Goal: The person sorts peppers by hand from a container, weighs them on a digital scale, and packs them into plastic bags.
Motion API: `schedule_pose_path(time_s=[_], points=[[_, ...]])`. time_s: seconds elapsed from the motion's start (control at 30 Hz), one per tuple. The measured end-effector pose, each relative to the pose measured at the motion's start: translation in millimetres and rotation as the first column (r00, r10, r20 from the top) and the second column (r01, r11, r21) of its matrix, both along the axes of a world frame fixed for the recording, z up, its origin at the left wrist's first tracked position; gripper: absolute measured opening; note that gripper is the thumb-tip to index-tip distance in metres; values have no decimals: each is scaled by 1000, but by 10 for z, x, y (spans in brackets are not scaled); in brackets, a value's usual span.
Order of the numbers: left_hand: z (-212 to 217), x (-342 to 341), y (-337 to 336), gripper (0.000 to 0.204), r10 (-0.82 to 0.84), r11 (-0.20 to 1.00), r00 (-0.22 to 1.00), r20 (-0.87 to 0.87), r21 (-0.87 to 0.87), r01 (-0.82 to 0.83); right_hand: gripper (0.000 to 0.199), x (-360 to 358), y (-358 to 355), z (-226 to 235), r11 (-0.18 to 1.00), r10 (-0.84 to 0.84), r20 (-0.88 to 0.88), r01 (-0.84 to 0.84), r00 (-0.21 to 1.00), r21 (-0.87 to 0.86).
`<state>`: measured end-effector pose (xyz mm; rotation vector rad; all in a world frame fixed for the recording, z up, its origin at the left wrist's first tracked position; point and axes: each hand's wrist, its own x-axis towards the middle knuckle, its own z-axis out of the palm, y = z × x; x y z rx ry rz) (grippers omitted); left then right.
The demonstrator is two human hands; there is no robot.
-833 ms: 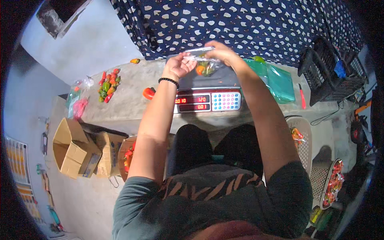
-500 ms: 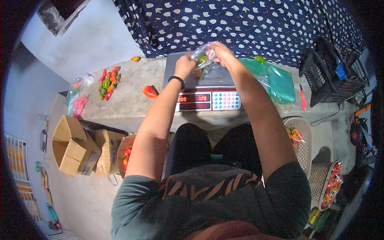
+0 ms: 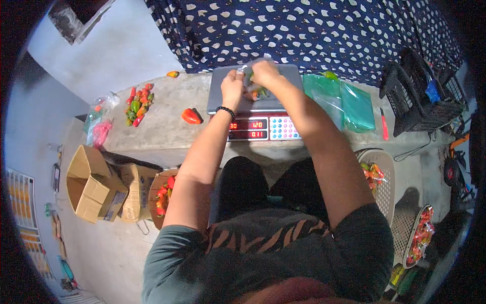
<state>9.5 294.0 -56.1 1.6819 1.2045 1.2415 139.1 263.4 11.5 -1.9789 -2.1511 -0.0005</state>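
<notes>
Bag of peppers (image 3: 254, 87) on scale (image 3: 263, 109) — left hand (image 3: 232, 86), right hand (image 3: 265, 75) both pinching it closed

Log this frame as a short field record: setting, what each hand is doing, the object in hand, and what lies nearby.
setting: concrete counter against a dark patterned cloth
left hand: grips the clear bag of peppers from its left side
right hand: grips the same bag at its top
bag position: over the platform of the digital scale
scale: red digits lit
left of scale: one red pepper, a pile of mixed peppers
right of scale: green plastic bags
floor: cardboard boxes
</notes>
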Motion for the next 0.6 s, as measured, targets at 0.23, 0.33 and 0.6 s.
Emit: schedule_pose_path(time_s=[0.23, 0.33, 0.6], points=[[218, 79, -242, 26, -17, 990, 999, -35, -140, 12, 36, 98, 60, -252, 970, -226, 25, 227, 974, -85], [240, 85, -245, 24, -17, 991, 1000, 21, -133, 19, 35, 64, 3, -78, 976, -215, -108, 210, 971, -60], [453, 199, -364, 20, -68, 953, 959, 276, -265, 144, 30, 88, -98, 127, 992, -107, 29, 105, 994, 72]])
